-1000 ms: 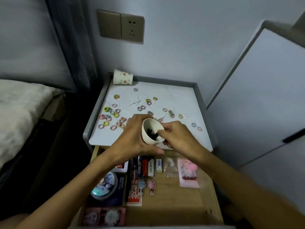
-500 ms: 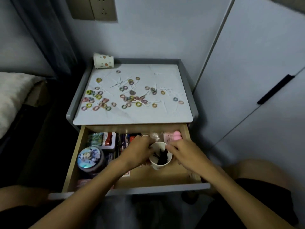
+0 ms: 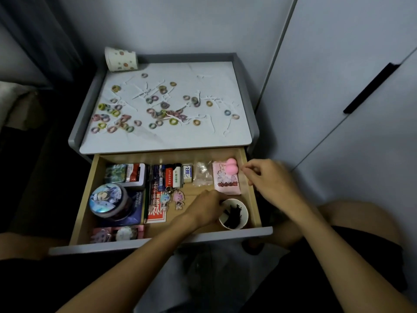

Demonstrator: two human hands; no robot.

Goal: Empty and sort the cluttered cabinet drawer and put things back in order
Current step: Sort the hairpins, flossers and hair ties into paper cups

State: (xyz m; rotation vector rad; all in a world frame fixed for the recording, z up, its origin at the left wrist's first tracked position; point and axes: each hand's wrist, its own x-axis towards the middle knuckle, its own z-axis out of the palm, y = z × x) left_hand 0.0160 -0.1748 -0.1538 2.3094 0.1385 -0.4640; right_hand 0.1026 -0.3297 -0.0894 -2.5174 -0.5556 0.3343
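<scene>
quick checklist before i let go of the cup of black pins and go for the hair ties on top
1. cup of black pins upright in the drawer: ok.
2. cup apart from the pink pouch: ok, narrowly.
3. left hand off the cup: not ok, its fingers curl round the rim.
4. right hand empty: cannot tell, its fingers are curled over the drawer's right wall.
5. hair ties gathered: not ok, scattered across the cabinet top.
6. spotted paper cup ready to take them: not ok, it lies on its side at the back left corner.
</scene>
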